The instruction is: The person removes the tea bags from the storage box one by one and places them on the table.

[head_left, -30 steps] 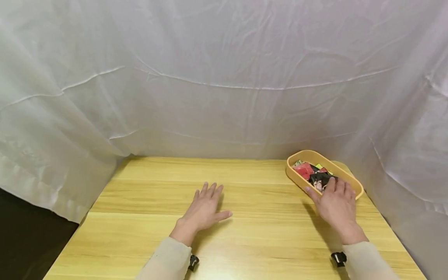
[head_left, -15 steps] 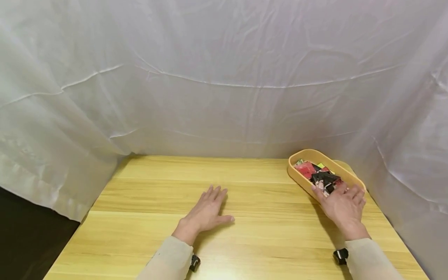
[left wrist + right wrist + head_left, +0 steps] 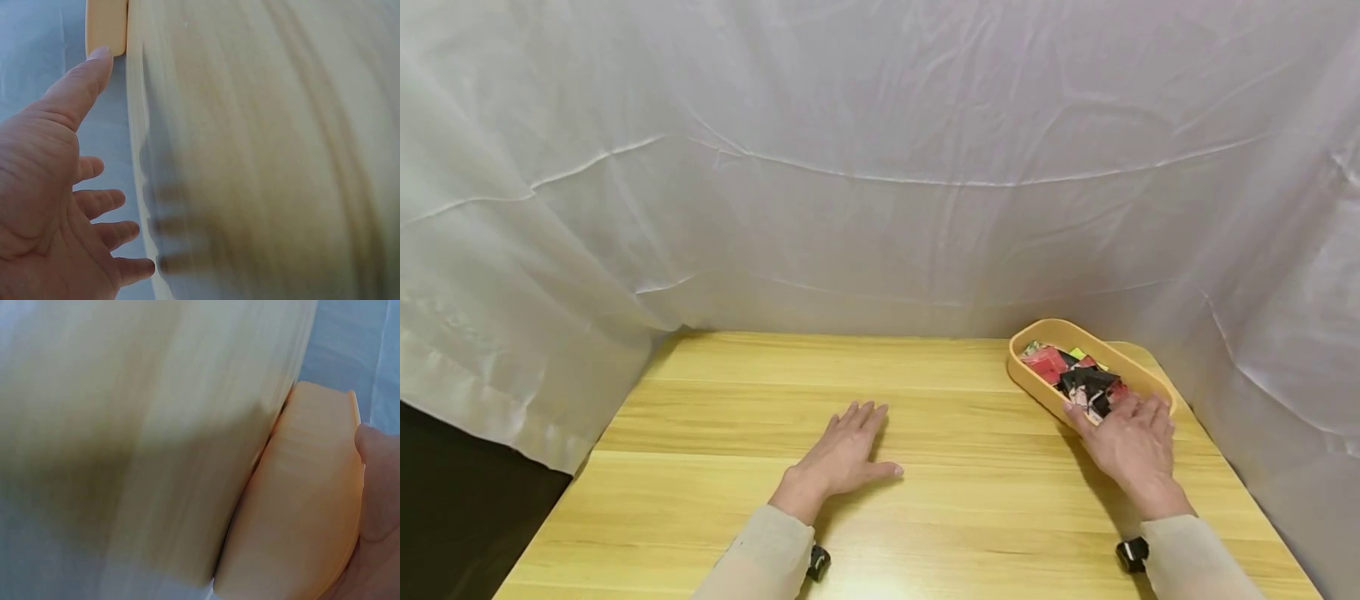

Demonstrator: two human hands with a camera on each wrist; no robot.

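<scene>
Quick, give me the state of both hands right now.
Left hand: open, flat on the table, holding nothing.
Right hand: grips the near end of the tray of packets.

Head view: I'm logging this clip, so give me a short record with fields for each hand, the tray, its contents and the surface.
left hand: left hand lies flat on the table, fingers straight, holding nothing
right hand: right hand grips the near end of the tray, thumb on the outer wall, fingers over the rim
tray: orange, oblong, at the table's far right
contents: small packets, red, black and green
backdrop: white cloth
</scene>
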